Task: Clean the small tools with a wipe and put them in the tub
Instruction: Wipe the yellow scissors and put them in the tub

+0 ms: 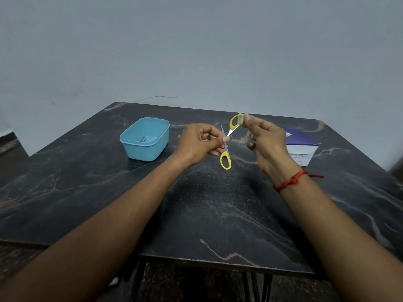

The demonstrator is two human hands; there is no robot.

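Small scissors point(226, 159) with yellow handles hang spread open above the table's middle. My left hand point(199, 143) pinches them near the pivot, one handle loop hanging below it. My right hand point(265, 138) pinches a small white wipe point(241, 120) against the upper yellow loop. A light blue tub point(133, 147) stands open to the left of my hands, with a thin metal tool point(144, 139) lying on its bottom.
A purple and white box of wipes point(302, 147) sits at the right behind my right hand. The dark marbled table point(207, 210) stands against a pale wall, with its front edge near me. A red thread circles my right wrist.
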